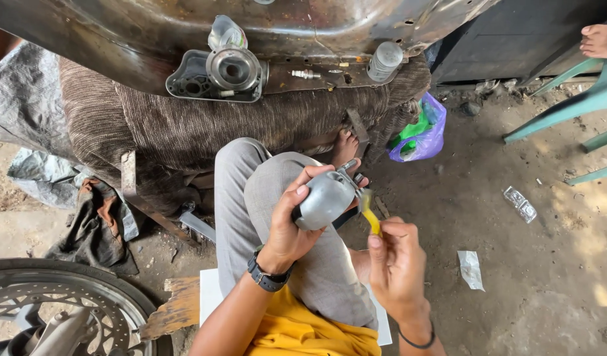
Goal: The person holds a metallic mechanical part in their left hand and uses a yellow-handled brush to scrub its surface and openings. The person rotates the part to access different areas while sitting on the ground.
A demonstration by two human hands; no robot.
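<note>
Bottom left corner there's a motorcycle wheel [66, 310] with its brake disc showing, and just above it a dark crumpled rag [95, 227] lying on the dirt next to some grey plastic sheeting [36, 175]. Moving right, a brown ribbed cloth [184, 125] is draped over a low bench-type thing, and up on the dented metal surface behind it sits a grey engine cover piece [217, 76] with a round opening, plus a small clear plastic bottle [386, 60] further along. Middle of the shot is the person sitting with grey trousers and a yellow shirt, knee up. The left hand [293, 224], black watch on the wrist, is wrapped around a rounded grey metal part [326, 198], looks like a carburetor bowl or similar, fingers curled tight over the top and thumb underneath, holding it up over the knee. Right beside it the right hand [395, 260] is pinching a small yellow-handled tool [370, 216], fingers closed on the handle, and the tip is touching the edge of the grey part. Can't tell exactly what kind of tip it has. Further right, a purple plastic bag [422, 132] with something green in it sits on the ground, then a crushed clear wrapper [519, 203] and a scrap of white paper [471, 269] on the dirt, with green chair legs [567, 109] at the far right.
</note>
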